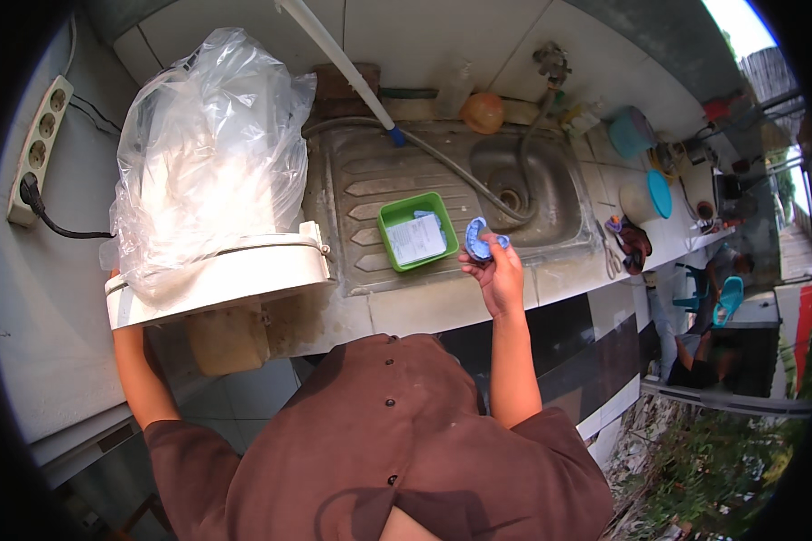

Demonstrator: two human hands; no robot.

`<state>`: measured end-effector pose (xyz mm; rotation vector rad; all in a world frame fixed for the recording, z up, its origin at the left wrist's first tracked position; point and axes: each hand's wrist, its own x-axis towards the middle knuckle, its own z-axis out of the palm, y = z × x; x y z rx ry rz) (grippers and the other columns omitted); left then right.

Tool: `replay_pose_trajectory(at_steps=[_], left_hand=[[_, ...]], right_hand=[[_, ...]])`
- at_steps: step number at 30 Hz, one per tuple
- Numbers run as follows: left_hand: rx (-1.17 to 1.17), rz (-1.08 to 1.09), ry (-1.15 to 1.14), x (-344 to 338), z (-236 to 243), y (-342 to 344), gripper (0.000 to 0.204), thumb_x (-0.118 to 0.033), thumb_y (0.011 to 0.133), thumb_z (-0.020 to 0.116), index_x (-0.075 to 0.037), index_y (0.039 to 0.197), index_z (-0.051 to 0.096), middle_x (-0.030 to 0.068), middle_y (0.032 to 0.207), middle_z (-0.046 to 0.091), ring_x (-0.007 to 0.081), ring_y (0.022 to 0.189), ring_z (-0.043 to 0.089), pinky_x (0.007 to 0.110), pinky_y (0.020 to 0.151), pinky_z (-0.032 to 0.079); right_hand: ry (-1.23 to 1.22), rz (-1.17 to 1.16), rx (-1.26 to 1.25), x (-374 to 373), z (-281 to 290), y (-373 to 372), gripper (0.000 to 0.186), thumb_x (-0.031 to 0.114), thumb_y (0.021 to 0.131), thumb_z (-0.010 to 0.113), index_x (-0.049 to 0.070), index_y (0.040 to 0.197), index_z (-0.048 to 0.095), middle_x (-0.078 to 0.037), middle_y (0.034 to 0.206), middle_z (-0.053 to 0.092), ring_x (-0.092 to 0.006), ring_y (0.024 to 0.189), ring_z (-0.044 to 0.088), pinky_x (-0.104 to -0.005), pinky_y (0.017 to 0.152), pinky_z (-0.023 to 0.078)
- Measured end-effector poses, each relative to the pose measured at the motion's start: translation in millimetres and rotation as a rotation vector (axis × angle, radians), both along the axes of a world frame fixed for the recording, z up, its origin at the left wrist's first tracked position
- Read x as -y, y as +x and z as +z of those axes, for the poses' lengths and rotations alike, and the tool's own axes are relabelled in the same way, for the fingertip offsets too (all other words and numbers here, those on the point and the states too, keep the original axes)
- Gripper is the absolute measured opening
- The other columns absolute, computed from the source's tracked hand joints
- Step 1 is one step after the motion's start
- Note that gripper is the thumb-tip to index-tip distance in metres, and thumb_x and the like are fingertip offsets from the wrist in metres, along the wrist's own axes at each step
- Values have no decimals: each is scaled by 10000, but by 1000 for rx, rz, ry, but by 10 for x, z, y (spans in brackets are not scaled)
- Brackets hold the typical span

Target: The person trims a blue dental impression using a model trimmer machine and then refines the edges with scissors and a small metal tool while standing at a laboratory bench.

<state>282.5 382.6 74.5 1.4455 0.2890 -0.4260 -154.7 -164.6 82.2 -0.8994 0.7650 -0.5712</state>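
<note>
My right hand (499,279) pinches a blue, horseshoe-shaped dental model (478,242) between thumb and fingers, above the front edge of the sink unit. Just left of it, a green rectangular tub (389,219) rests on the ribbed drainboard, with a white paper slip (417,239) and a blue piece partly under the slip. My left forearm (142,377) reaches up behind the rim of a white, round-fronted machine (230,279). That rim hides nearly all of my left hand, and its fingers do not show. A clear plastic bag (209,153) covers the machine's upper part.
A steel sink (555,167) with a grey hose (465,173) lying across it is at the back. A white pipe (338,63) slants down to the drainboard. On the left wall hangs a socket strip (45,135) with a plugged-in cord. Tubs and scissors (613,257) line the right counter.
</note>
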Motion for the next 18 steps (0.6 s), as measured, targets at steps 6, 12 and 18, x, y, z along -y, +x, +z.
replay_pose_trajectory(at_steps=[6, 12, 18], left_hand=[[10, 46, -7, -125, -105, -32, 497, -370, 1005, 467, -16, 1351, 506, 125, 1287, 601, 270, 1135, 595, 385, 964, 494], [32, 91, 3, -145, -83, -68, 490, -363, 997, 483, -16, 1341, 510, 126, 1291, 598, 275, 1144, 591, 392, 965, 495], [56, 135, 6, -125, -28, -66, 483, -357, 989, 499, -16, 1332, 514, 127, 1296, 596, 279, 1153, 588, 399, 965, 496]], right_hand=[[9, -3, -50, -40, -65, 16, 271, 265, 1009, 536, 18, 1117, 520, -163, 970, 677, -250, 811, 696, -328, 676, 574], [13, 118, -42, -63, -83, 204, 277, 265, 1015, 528, 12, 1129, 515, -168, 967, 675, -243, 800, 694, -321, 682, 571], [33, 256, -100, -12, -7, 394, 270, 258, 1019, 521, 15, 1137, 518, -164, 967, 676, -236, 791, 695, -315, 674, 573]])
